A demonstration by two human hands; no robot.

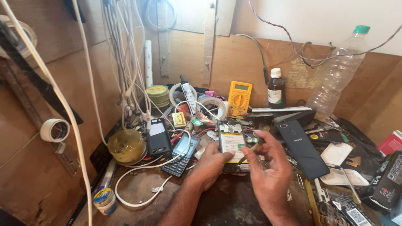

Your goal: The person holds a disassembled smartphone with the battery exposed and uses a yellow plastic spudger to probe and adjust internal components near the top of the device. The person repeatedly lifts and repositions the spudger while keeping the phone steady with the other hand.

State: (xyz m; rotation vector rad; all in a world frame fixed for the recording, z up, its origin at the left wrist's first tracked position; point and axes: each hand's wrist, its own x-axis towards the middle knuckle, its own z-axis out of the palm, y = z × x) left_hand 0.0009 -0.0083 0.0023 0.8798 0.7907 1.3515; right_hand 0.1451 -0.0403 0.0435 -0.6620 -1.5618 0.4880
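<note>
A yellow multimeter with a greyish screen stands at twelve o'clock. The brown bottle beside it bears a white label. At five o'clock lies a black box, perhaps a charger package. A small yellow box sits at eleven.

a worn brown workbench carries an opened phone, multimeter and bottles.

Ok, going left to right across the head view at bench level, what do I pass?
Tape roll → yellowish bowl → keypad phone → left hand → opened phone → right hand → dark back cover → red box.
</note>
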